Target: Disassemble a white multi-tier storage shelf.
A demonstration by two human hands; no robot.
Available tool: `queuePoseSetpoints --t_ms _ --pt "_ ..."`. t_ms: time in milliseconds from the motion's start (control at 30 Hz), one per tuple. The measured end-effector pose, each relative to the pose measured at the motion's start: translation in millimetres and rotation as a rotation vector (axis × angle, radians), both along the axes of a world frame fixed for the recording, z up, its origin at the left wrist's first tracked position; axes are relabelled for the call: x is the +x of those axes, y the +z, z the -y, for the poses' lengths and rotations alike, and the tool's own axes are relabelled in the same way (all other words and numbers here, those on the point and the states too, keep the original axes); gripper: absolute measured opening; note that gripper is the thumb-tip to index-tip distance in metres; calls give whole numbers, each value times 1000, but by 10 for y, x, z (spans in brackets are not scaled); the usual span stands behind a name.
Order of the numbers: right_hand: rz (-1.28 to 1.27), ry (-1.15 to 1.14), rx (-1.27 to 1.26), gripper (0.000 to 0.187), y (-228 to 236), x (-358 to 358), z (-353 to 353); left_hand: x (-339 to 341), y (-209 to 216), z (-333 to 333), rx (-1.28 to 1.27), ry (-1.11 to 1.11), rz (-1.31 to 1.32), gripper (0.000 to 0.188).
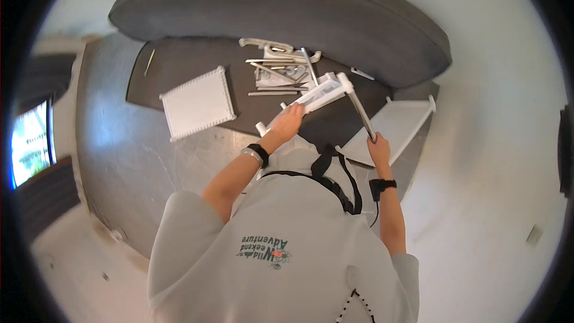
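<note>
In front of my body, a white plastic shelf tier (320, 97) is held up at a slant, with white sockets at its corners. My left hand (289, 121) closes around its near left edge. A silvery metal tube (361, 112) runs from the tier's right corner down to my right hand (379, 149), whose fingers wrap around the tube's lower end. Another metal tube (309, 66) rises at the tier's far side; how it joins the tier is too small to tell.
A white rectangular panel (198, 104) lies left on the dark mat (179, 54). Loose metal tubes (276, 90), white curved parts (266, 43) and a clear bag (281, 75) are piled beyond my hands. Another white panel (391, 128) lies right, near the wall. A grey cushioned backrest (275, 3) bounds the far side.
</note>
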State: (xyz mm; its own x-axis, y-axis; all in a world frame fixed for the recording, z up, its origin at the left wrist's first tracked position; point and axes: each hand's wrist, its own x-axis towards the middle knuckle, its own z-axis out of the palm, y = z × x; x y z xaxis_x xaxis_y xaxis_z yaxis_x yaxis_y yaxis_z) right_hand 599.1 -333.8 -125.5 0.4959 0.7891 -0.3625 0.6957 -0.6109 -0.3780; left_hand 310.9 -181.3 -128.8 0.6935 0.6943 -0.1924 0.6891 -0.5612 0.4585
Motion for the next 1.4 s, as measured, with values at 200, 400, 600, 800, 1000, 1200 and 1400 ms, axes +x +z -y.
queuePoseSetpoints --t_ms 200,400,600,800,1000,1200,1400 --pt "-468 32 -57 31 69 61 -198 -124 76 167 43 -9 5 44" --pt "-771 27 -43 29 202 -145 -1107 -57 199 110 -124 49 29 39" --pt "-745 32 -154 31 180 -253 -1229 387 565 -195 3 324 518 44" --pt "-476 118 -85 37 44 -336 -1215 990 518 -468 -179 299 552 29" --pt "-613 115 -163 37 158 -410 -1228 1126 363 -442 -77 341 473 16" --pt "-840 187 -228 32 307 -451 -1280 1156 424 -503 445 81 521 10" --pt "-1100 207 -174 32 146 -560 -1277 965 491 -525 151 -189 229 16"
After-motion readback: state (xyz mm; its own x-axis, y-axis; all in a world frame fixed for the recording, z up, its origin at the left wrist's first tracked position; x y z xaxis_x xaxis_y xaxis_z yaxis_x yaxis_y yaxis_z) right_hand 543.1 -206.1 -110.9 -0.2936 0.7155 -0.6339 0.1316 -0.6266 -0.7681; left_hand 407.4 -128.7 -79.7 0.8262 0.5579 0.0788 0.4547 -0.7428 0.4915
